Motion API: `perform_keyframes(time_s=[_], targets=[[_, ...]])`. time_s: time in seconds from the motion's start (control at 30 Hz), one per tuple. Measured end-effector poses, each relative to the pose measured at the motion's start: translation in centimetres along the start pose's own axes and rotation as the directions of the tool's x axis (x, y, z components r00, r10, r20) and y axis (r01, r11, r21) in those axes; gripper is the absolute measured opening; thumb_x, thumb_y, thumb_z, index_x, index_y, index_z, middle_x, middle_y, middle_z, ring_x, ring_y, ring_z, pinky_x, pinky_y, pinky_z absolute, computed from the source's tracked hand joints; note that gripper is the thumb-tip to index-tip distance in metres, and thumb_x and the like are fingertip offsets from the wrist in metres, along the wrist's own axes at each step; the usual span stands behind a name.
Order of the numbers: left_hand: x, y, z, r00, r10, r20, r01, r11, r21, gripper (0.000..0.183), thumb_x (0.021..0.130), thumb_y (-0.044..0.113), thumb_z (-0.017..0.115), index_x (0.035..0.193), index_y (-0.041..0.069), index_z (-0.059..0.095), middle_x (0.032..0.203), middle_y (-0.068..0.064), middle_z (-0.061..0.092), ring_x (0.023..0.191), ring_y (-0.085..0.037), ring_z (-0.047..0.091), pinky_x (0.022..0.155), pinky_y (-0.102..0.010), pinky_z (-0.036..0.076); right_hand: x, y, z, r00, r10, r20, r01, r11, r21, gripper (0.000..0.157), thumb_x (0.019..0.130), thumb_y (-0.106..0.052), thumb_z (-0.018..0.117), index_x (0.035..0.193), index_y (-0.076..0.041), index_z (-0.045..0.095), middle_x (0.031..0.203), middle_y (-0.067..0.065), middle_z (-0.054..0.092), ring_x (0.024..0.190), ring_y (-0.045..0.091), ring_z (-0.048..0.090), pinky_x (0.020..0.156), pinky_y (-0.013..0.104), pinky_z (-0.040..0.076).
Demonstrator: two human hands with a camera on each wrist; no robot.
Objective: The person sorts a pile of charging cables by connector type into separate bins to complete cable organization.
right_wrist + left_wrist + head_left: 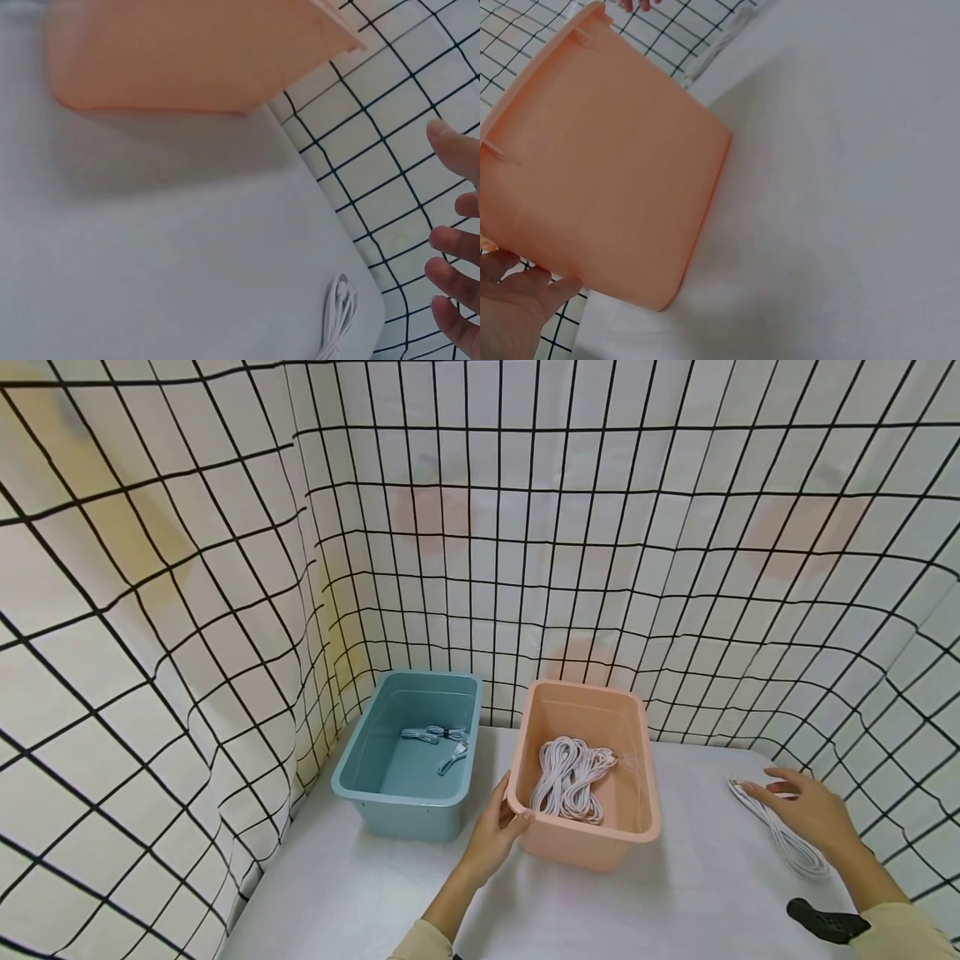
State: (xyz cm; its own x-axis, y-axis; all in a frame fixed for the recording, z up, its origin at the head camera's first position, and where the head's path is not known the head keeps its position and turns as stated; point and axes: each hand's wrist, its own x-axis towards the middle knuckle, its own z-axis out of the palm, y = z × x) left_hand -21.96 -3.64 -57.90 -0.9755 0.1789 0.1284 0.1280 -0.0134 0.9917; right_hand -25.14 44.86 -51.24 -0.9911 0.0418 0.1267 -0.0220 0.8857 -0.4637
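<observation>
My left hand (489, 842) holds the front left corner of a peach plastic bin (562, 850), thumb at the rim and fingers along the outer side. In the left wrist view its fingertips lie against the bin's wall (615, 165). Inside the bin are bundles of white cable (558, 777), piled toward the left. On the right, my right hand (817, 814) hovers beside a coiled white cable (798, 852) lying on the table. The right wrist view has the right hand's fingers (457, 241) spread and holding nothing, apart from the cable (339, 319).
A blue-green bin (408, 818) stands left of the peach one, with several small cable bundles (452, 760) inside. White walls behind black grid netting (498, 539) enclose the white table (675, 893) at the back and sides. A black piece (825, 922) sits at my right wrist.
</observation>
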Motion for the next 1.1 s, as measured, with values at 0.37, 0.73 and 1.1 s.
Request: perform_keyframes(time_s=[0.37,0.73,1.1], targets=[[0.2,-0.2,0.0,1.0,0.01,0.0,-0.01,1.0,0.005,0.077,0.103,0.024,0.065,0.166,0.017,0.022,0.161,-0.022,0.036,0.138,-0.042,0.048,0.106,-0.056,0.045,0.0,2.7,1.2,0.998,0.055,-0.01,-0.056,0.997,-0.05,0.078,0.102,-0.054,0.06,0.133,0.017,0.049,0.117,0.04,0.061,0.103,0.058,0.055,0.077,0.067,0.048],[0.0,-0.3,-0.1,1.0,0.009,0.009,-0.009,1.0,0.018,0.076,0.104,0.025,0.063,0.166,0.015,0.02,0.162,-0.021,0.035,0.139,-0.046,0.045,0.106,-0.055,0.045,-0.1,4.4,2.8,0.996,0.085,0.026,-0.083,0.994,-0.071,0.079,0.102,-0.055,0.058,0.131,0.017,0.048,0.119,0.041,0.06,0.105,0.057,0.055,0.084,0.071,0.039],[0.0,-0.2,-0.1,1.0,-0.014,0.006,0.014,1.0,0.024,0.079,0.103,0.032,0.065,0.166,0.019,0.021,0.162,-0.018,0.035,0.138,-0.041,0.048,0.106,-0.055,0.046,-0.6,7.4,4.8,0.988,0.14,0.06,-0.138,0.99,-0.027,0.08,0.103,-0.055,0.055,0.133,0.019,0.044,0.126,0.042,0.055,0.112,0.058,0.053,0.086,0.069,0.037]])
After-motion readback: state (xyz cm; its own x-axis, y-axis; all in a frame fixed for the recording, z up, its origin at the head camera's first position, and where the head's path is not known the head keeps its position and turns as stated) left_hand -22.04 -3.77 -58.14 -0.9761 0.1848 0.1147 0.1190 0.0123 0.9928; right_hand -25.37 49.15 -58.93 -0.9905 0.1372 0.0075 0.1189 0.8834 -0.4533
